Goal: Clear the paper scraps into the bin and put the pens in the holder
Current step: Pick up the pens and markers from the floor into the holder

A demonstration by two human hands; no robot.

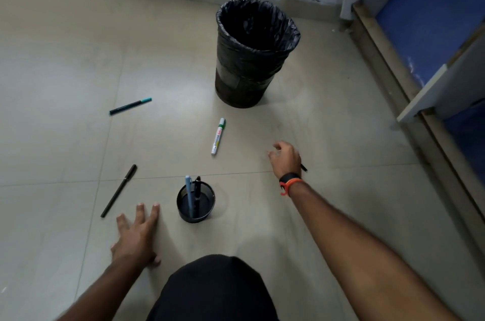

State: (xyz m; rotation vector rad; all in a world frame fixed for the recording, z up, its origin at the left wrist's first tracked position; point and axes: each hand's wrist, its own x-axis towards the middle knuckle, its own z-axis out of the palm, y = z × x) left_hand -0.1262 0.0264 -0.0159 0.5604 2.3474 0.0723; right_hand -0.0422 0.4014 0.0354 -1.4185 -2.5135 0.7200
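**Near to far.** Nearest us, the left hand (136,235) lies flat on the floor (65,63) with fingers spread, its grip apart and holding nothing. The black pen (119,191) lies just beside it at 11 o'clock, long axis running 1 to 7. The holder (199,218), at 2 o'clock from that hand, stands upright with two pens (189,197) in it.

Farther out, the right hand (284,158) reaches forward on an extended arm, fingers curled. A slim dark pen (304,167) projects from its little-finger side, so we judge the grip clamped on it. The holder lies at 8 o'clock from this hand, well apart.

The white marker (218,136) lies near, at 10 o'clock, axis close to 12 to 6. The teal pen (130,106) lies at 10 o'clock from the holder. The bin (246,79) stands farthest, at 12 o'clock. We see no paper scraps.
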